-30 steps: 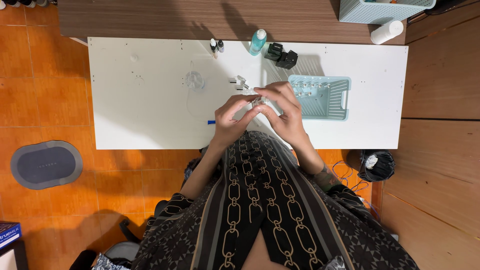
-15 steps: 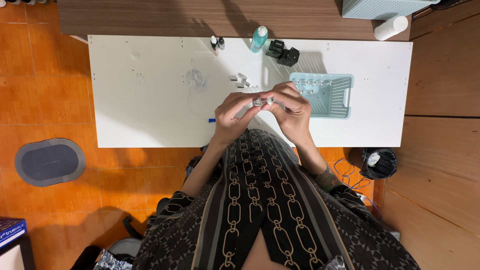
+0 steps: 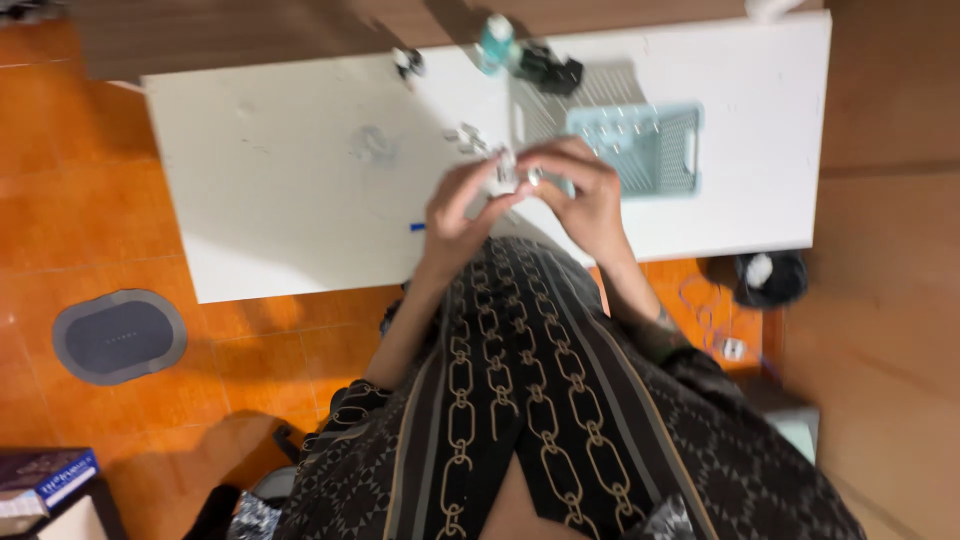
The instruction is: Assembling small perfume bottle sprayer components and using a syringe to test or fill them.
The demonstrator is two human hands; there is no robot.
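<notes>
My left hand (image 3: 455, 205) and my right hand (image 3: 580, 190) meet above the white table (image 3: 290, 190), both pinching one small clear and metallic part (image 3: 510, 175) between their fingertips. The frame is blurred, so the part's shape is unclear. A few similar small clear pieces (image 3: 465, 135) lie on the table just beyond the hands. A pale blue slotted basket (image 3: 640, 145) stands to the right of my right hand.
A teal bottle (image 3: 495, 40), a black object (image 3: 550, 70) and a small dark item (image 3: 405, 62) sit at the table's far edge. A grey oval mat (image 3: 118, 335) lies on the orange floor at left. A dark round thing (image 3: 768, 278) rests on the floor at right.
The view has shifted and tilted, blurring the scene. Both hands stay together on the small part, lifted slightly higher over the table.
</notes>
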